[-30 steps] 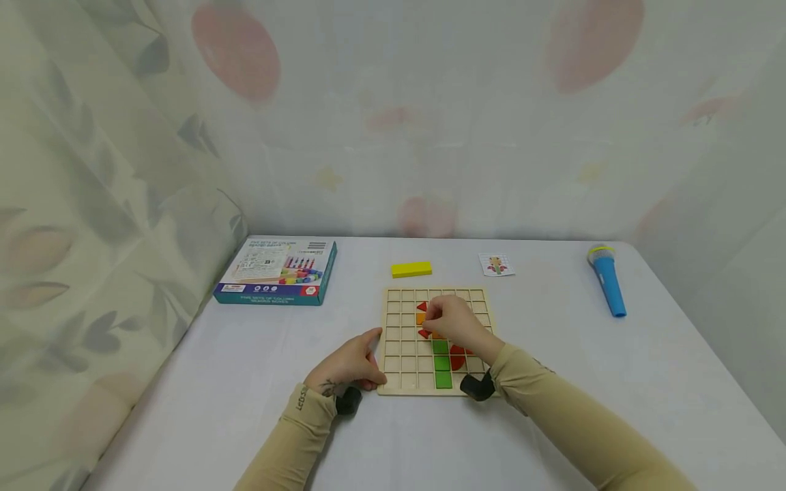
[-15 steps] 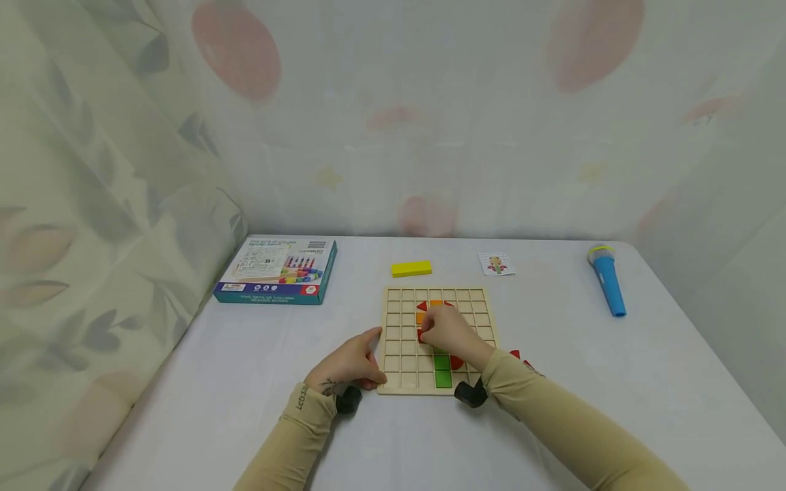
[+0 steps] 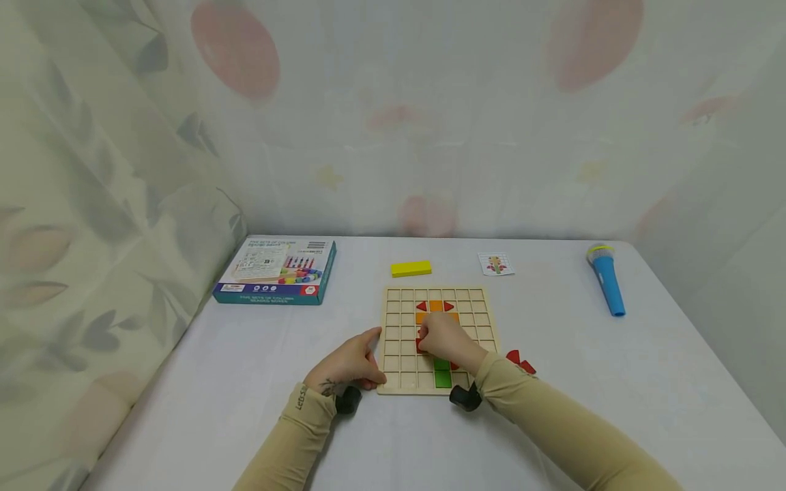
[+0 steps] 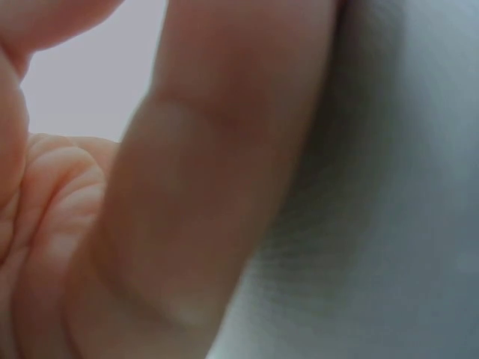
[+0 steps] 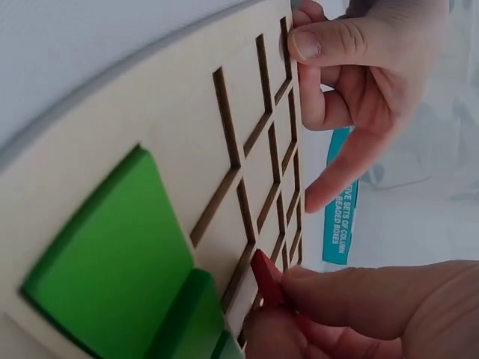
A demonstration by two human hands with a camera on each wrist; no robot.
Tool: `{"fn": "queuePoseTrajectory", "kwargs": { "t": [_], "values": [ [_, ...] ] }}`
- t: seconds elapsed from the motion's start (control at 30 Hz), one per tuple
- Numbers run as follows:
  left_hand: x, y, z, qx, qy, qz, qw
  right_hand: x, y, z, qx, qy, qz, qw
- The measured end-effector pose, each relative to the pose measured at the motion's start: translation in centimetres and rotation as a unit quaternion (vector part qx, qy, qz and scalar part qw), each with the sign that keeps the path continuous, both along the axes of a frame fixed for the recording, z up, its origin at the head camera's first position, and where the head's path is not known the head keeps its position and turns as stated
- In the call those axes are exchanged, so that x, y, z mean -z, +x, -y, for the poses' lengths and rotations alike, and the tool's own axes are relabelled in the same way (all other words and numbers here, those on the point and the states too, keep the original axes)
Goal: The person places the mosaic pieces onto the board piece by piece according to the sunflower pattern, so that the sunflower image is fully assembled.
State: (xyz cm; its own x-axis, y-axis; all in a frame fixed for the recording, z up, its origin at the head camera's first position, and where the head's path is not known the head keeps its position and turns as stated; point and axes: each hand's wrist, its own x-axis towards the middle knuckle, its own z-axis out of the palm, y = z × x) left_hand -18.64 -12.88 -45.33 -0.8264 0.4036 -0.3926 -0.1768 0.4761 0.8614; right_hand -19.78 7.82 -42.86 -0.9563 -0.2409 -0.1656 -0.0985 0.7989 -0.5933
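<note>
A pale wooden grid board lies on the table. Green squares fill cells near its front; orange squares and red triangles sit farther back. My right hand is over the middle cells, pinching a small red piece between thumb and fingers, tilted at the grid in the right wrist view. The piece's full shape is hidden. At the board's left edge, my left hand touches the rim with a straight index finger and the thumb. The left wrist view shows only blurred fingers.
Right of the board lie loose red pieces, near my right sleeve. Behind it are a yellow block and a small pattern card. A boxed set stands back left, a blue toy microphone back right.
My right hand has moved slightly toward the front of the board, uncovering orange squares and a red triangle. Loose red pieces beside the sleeve have come into view. My left hand has stayed still.
</note>
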Motion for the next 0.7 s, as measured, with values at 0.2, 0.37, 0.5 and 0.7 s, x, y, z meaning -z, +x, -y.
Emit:
{"fn": "queuePoseTrajectory", "kwargs": {
  "t": [0.2,0.37,0.5,0.7],
  "values": [
    [0.11,-0.03,0.07,0.004,-0.001,-0.001,1.0,0.12,0.24,0.3,0.008,0.057,-0.023,0.998],
    [0.28,-0.13,0.1,0.008,-0.002,-0.003,1.0,0.21,0.21,0.47,0.013,0.083,-0.026,0.996],
    [0.33,-0.19,0.06,0.008,-0.003,-0.002,1.0,0.27,0.15,0.57,0.015,0.098,-0.026,0.995],
    [0.26,-0.16,0.04,0.004,-0.003,0.002,1.0,0.33,0.32,0.77,0.012,0.114,-0.036,0.993]
  ]
}}
